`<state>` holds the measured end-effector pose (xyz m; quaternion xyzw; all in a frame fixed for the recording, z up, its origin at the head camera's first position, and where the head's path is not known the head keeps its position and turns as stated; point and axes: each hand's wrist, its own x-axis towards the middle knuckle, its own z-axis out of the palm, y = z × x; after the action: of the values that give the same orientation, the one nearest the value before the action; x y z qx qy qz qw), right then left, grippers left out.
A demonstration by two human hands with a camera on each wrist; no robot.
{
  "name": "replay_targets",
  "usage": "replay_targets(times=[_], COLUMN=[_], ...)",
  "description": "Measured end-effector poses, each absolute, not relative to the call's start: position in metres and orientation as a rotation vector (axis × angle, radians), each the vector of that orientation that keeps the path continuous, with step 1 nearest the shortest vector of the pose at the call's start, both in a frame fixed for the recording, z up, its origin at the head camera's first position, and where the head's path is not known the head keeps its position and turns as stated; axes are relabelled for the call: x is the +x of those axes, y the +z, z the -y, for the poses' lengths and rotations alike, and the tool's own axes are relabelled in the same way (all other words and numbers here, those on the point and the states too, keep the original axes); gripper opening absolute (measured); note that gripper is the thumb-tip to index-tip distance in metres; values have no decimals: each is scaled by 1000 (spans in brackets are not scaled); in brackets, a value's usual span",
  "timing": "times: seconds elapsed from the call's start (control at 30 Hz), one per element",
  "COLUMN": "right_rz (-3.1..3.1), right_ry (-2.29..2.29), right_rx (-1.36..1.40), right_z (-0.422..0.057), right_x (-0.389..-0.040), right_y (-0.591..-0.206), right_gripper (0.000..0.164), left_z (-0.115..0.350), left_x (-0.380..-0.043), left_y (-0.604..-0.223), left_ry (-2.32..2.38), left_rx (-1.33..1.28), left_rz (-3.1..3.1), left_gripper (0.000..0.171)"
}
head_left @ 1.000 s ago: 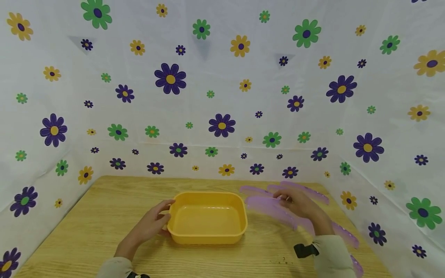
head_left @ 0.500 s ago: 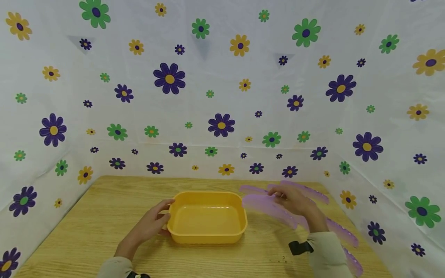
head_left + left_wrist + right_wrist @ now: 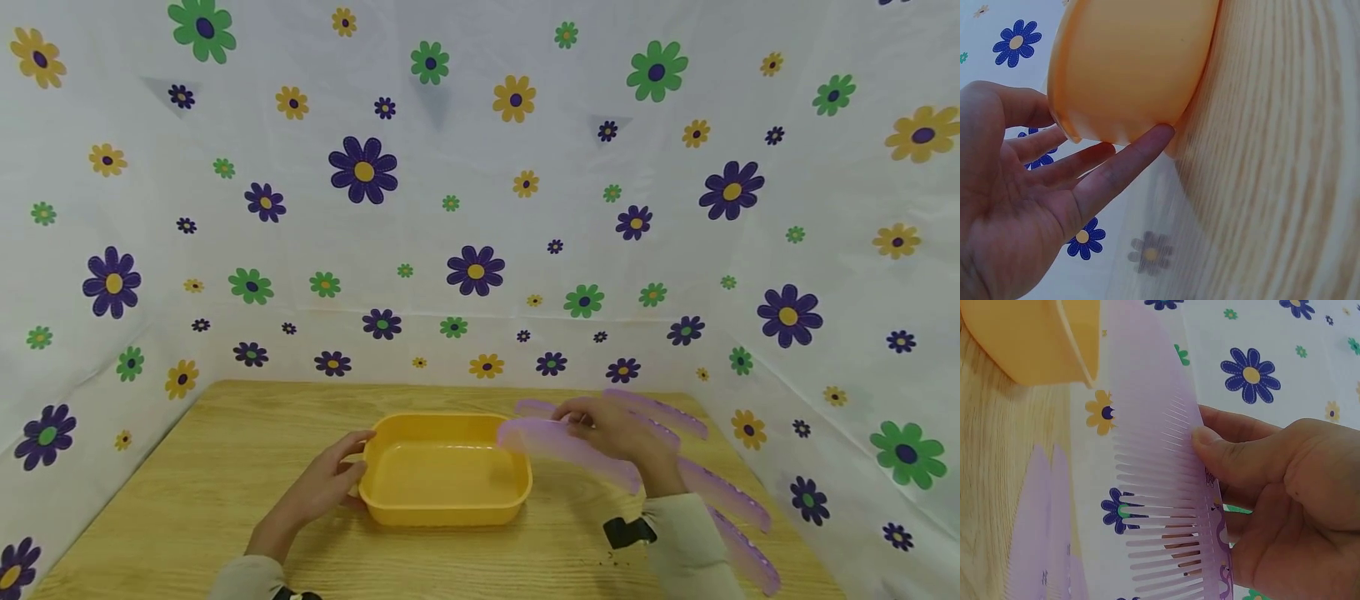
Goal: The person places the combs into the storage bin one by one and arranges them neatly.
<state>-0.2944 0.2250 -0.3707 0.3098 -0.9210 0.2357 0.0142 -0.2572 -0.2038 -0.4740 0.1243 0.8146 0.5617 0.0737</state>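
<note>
A translucent purple comb (image 3: 566, 450) is in my right hand (image 3: 611, 425); thumb and fingers pinch its spine. In the right wrist view this comb (image 3: 1154, 444) has its teeth pointing left, with printed decoration along the spine. In the head view its front end overlaps the right rim of a yellow plastic basin (image 3: 446, 518); whether it touches the rim cannot be told. At the basin's left end, my left hand (image 3: 322, 483) rests its fingers against the wall. The left wrist view shows those fingers (image 3: 1129, 159) fairly straight along the basin's outside.
More purple combs lie on the wooden table (image 3: 285, 433) to the right: one comb (image 3: 723, 492) beside the right forearm, another comb (image 3: 746, 554) nearer, and others behind the right hand. Small dark specks lie near the right sleeve. A flower-printed white sheet (image 3: 420, 233) encloses the table.
My right hand has moved left with the comb, bringing its front end from beside the basin to over its right rim. The left hand and basin stay in place.
</note>
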Motion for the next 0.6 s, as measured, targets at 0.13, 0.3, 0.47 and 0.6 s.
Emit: replay_targets(times=[0.13, 0.3, 0.47, 0.6], right_rz=[2888, 2906, 2886, 2867], right_ry=[713, 688, 686, 693], right_rx=[952, 932, 953, 993], right_z=[-215, -201, -192, -189], right_x=[-296, -297, -298, -299], right_y=[-373, -375, -377, -378], right_gripper=[22, 21, 21, 21], left_z=[203, 205, 204, 204], left_x=[-257, -255, -256, -257], left_y=[-474, -473, -473, -474], left_ry=[1686, 1695, 1703, 1700], left_rx=[379, 392, 399, 394], left_rz=[-2442, -2418, -2411, -2414], left_gripper=[47, 48, 47, 47])
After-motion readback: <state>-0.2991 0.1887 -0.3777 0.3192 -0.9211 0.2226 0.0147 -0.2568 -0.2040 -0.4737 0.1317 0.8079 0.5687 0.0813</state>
